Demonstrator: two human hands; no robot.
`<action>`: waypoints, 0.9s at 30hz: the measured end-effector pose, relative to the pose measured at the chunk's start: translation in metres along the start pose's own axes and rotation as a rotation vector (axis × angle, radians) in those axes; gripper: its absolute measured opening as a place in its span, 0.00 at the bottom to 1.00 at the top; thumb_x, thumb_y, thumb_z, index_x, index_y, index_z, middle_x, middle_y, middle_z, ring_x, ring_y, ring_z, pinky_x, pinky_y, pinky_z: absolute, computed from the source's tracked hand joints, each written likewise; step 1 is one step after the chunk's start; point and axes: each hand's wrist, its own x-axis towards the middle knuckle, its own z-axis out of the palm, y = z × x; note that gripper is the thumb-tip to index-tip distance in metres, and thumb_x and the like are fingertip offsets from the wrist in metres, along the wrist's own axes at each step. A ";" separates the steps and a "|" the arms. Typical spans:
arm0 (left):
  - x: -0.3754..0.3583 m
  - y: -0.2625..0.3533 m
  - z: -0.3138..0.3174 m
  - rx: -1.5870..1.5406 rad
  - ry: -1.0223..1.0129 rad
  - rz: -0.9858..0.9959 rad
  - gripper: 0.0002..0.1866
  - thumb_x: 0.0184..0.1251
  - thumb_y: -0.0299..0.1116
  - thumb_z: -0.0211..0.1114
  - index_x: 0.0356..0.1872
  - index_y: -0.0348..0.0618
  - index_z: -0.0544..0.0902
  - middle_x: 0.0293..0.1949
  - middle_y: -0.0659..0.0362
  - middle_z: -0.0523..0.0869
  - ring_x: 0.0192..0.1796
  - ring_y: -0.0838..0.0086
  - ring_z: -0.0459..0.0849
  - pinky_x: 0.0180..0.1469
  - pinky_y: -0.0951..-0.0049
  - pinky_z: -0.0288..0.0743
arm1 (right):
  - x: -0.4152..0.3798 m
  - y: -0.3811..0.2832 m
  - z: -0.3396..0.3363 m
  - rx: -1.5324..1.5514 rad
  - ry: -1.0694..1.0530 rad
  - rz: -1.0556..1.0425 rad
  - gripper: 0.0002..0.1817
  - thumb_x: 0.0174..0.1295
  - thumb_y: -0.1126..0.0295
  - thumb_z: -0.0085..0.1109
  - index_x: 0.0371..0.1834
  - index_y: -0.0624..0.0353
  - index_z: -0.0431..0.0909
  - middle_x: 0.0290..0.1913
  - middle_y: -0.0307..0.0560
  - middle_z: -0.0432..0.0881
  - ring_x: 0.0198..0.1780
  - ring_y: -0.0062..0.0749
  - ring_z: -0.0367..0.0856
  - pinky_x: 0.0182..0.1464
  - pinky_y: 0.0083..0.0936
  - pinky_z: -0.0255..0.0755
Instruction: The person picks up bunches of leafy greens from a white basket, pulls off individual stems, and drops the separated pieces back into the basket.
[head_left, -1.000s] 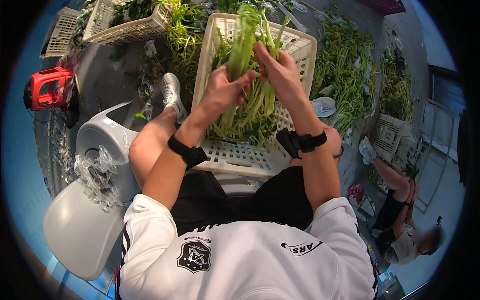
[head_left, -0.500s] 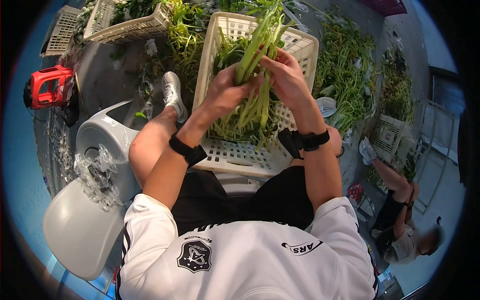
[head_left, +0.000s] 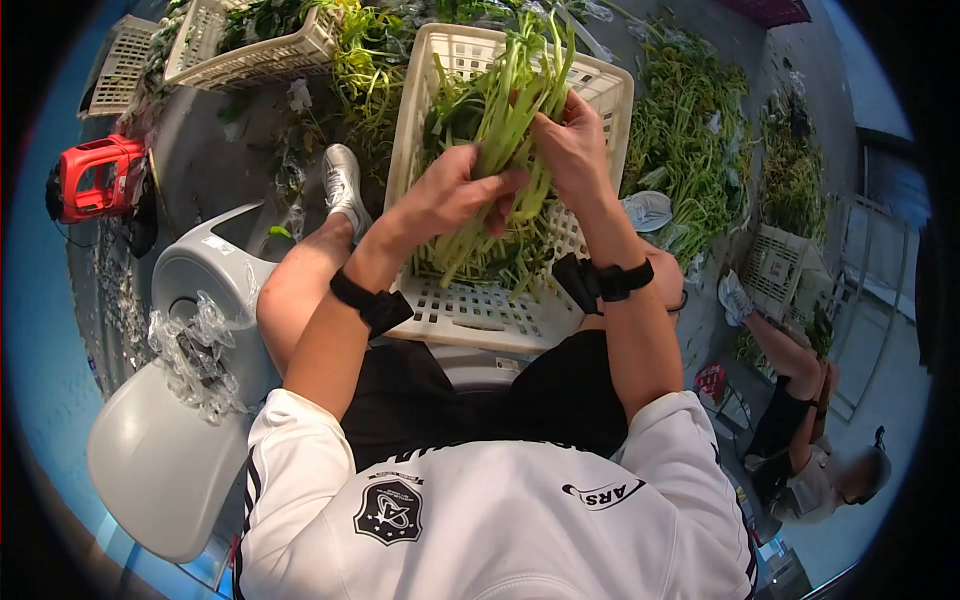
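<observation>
Over a cream plastic crate (head_left: 617,108) between my knees, I hold a loose bunch of long green vegetable stalks (head_left: 515,110). My left hand (head_left: 458,192) is closed around the lower part of the bunch, thumb across the front. On the other side, my right hand (head_left: 574,150) pinches stalks along the bunch's upper right edge; some of its fingertips are hidden behind the greens. More cut stalks and leaves (head_left: 525,250) lie inside the crate, below my hands.
A grey plastic chair (head_left: 165,450) with crumpled clear plastic (head_left: 200,355) is at my left. Beyond it sits a red device (head_left: 100,178). Another crate (head_left: 255,65) stands at upper left. Heaped greens (head_left: 690,140) cover the floor at right, where another person (head_left: 800,470) sits.
The bunch has fanned out wider and dropped slightly. My left hand has shifted a little lower on it, and my right hand has moved slightly right, away from the left.
</observation>
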 end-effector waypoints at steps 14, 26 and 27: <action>-0.007 0.010 -0.047 -0.702 0.535 0.476 0.16 0.77 0.49 0.63 0.42 0.48 0.72 0.23 0.70 0.65 0.20 0.85 0.64 0.22 0.80 0.62 | 0.005 0.005 -0.014 0.233 -0.224 0.151 0.17 0.74 0.63 0.62 0.58 0.63 0.80 0.37 0.33 0.77 0.37 0.15 0.78 0.43 0.22 0.82; -0.001 0.008 -0.015 -0.151 0.575 0.384 0.23 0.78 0.45 0.62 0.63 0.39 0.74 0.42 0.49 0.89 0.41 0.67 0.91 0.42 0.69 0.89 | 0.003 0.000 -0.004 0.201 -0.145 0.142 0.18 0.62 0.65 0.74 0.51 0.62 0.83 0.39 0.36 0.85 0.37 0.14 0.80 0.38 0.19 0.75; 0.002 0.003 -0.013 -0.100 0.545 0.326 0.23 0.77 0.45 0.63 0.61 0.38 0.76 0.42 0.51 0.89 0.42 0.68 0.90 0.43 0.69 0.89 | 0.003 0.000 0.000 0.109 -0.155 0.124 0.18 0.63 0.65 0.74 0.51 0.61 0.83 0.37 0.35 0.85 0.35 0.14 0.79 0.36 0.18 0.73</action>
